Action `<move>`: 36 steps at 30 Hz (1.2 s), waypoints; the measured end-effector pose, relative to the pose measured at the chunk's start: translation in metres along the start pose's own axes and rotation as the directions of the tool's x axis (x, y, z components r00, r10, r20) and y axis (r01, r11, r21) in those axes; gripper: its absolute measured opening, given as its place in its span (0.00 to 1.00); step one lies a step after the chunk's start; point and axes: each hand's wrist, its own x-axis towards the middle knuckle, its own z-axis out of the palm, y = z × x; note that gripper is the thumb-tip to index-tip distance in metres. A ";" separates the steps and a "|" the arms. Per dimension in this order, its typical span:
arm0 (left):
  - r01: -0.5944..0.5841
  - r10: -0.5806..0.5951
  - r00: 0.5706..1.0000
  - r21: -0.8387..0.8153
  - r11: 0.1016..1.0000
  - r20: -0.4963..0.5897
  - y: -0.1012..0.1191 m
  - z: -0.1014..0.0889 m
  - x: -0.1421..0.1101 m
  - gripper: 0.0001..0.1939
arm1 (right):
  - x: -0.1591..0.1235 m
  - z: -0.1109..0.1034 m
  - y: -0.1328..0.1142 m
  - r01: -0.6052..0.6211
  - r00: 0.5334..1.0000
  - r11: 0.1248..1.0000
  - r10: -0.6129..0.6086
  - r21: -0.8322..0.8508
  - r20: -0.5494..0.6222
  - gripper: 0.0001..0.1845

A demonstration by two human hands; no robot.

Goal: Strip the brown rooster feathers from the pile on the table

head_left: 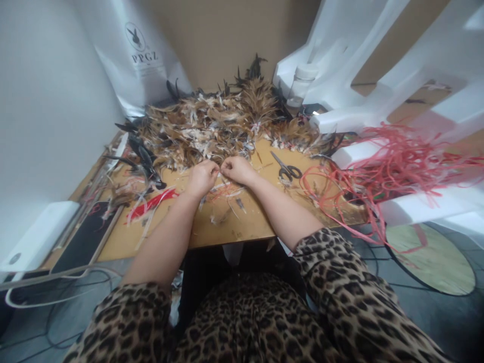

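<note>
Both my hands meet over the table, at the front edge of a large heap of brown, white and black feathers (pixel 204 121). My left hand (pixel 204 176) is closed, thumb and fingers pinched together. Close against it, my right hand (pixel 237 170) pinches in the same way. Whatever lies between the fingertips is too small to make out. Scraps of pink string (pixel 227 191) and loose feather bits are scattered on the tabletop just below the hands. To the right lie scissors (pixel 288 169) with black handles, blades pointing away to the upper left.
A tangle of pink-red plastic ribbon (pixel 401 166) hangs over the table's right side beside white foam pieces (pixel 412 204). A red strip bundle (pixel 151 205) lies at left. Behind stand a printed white bag (pixel 145 65) and a clear jar (pixel 300 85). A white power bank-like box (pixel 41 234) sits far left.
</note>
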 end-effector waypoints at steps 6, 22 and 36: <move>0.002 -0.006 0.999 -0.062 0.998 -0.054 -0.002 0.003 -0.001 0.05 | -0.001 0.000 -0.001 -0.010 1.000 0.999 0.010 0.042 -0.004 0.10; 0.028 -0.041 0.994 -0.126 0.992 -0.099 -0.003 0.003 -0.001 0.03 | 0.001 0.001 0.003 0.015 0.999 0.998 -0.012 0.063 -0.037 0.10; 0.008 -0.025 0.989 -0.119 0.993 -0.142 -0.002 0.002 -0.001 0.04 | -0.001 0.000 0.001 0.035 0.998 0.992 -0.030 0.119 -0.048 0.14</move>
